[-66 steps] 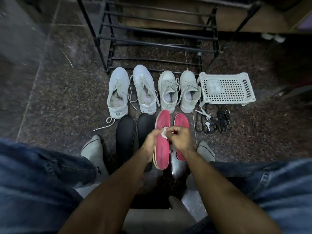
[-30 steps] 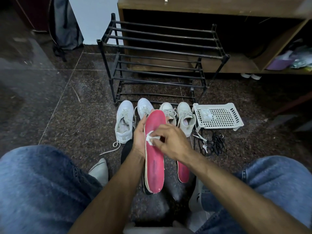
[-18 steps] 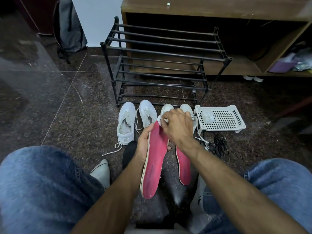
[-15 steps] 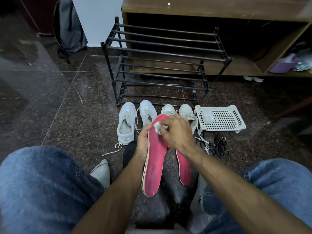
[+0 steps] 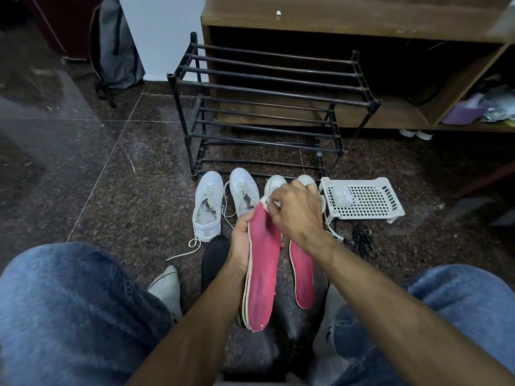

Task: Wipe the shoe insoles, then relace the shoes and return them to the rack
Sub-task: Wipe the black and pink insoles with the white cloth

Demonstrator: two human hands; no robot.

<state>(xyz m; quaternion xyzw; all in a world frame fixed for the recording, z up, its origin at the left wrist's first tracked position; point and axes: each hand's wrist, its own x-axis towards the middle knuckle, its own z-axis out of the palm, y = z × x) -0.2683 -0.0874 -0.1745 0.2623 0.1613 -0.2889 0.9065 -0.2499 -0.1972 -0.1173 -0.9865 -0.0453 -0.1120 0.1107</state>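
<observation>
My left hand (image 5: 242,240) grips a red insole (image 5: 262,277) by its left edge and holds it lifted, toe end away from me. My right hand (image 5: 295,215) presses a small white wipe (image 5: 267,202) onto the insole's toe end. A second red insole (image 5: 302,274) lies on the floor to the right, and a black insole (image 5: 214,257) lies to the left. Two pairs of white shoes stand in a row beyond: one shoe (image 5: 208,208) has a loose lace, another (image 5: 244,195) beside it, the right pair partly hidden behind my hand. The black shoe rack (image 5: 267,107) stands empty behind them.
A white perforated plastic tray (image 5: 365,201) sits on the floor right of the shoes, with dark laces (image 5: 362,242) bundled in front of it. A wooden cabinet (image 5: 362,26) backs the rack. A grey bag (image 5: 117,45) leans at far left. My jeans-clad knees flank the insoles.
My right hand has slid the wipe up the red insole to its toe end, after rubbing lower down. My left hand keeps its hold on the insole.
</observation>
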